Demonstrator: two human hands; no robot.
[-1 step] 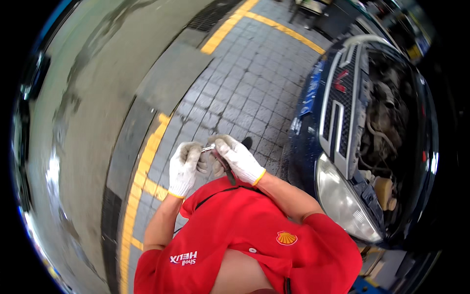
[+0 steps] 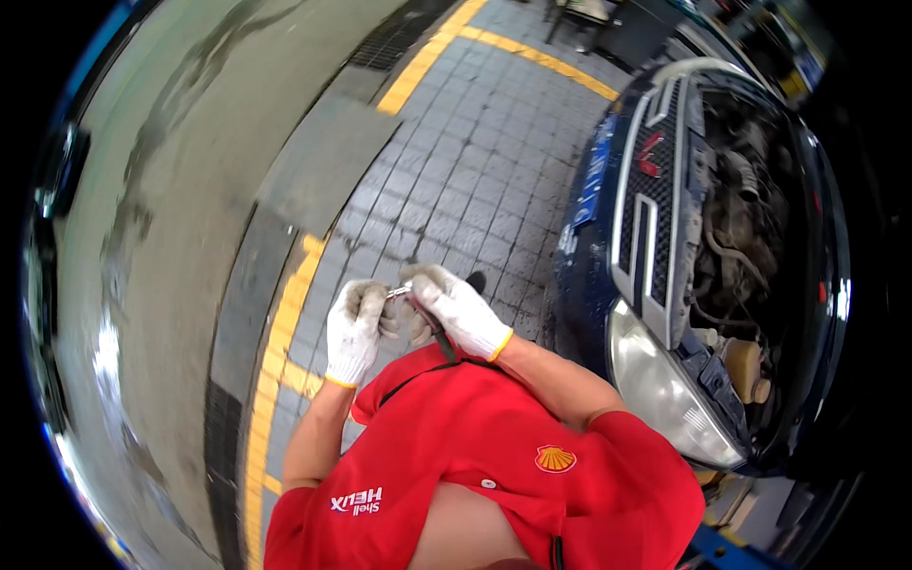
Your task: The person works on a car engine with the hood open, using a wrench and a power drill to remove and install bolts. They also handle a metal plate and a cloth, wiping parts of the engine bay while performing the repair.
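Observation:
White work gloves with yellow cuffs cover both my hands, which are close together in front of my red shirt. My left hand (image 2: 352, 328) is closed, its thumb and fingers pinching one end of a small, slim silvery metal piece (image 2: 398, 291). The other end of that piece meets the fingertips of my right hand (image 2: 465, 309). Closed too, my right hand grips a dark tool with a reddish handle (image 2: 439, 328), which slants down toward my waist. The tool's working end is hidden by the fingers, so its kind cannot be made out.
At my right stands a dark blue car (image 2: 579, 275) with its engine bay (image 2: 741, 218) exposed and a large headlight (image 2: 665, 389) near me. Grey floor tiles (image 2: 456, 190) with yellow lines (image 2: 285, 318) lie ahead. Drain grates (image 2: 223, 427) run along the left.
The view has shifted slightly, so the car and floor lines sit a little differently. Both hands keep nearly the same place and hold.

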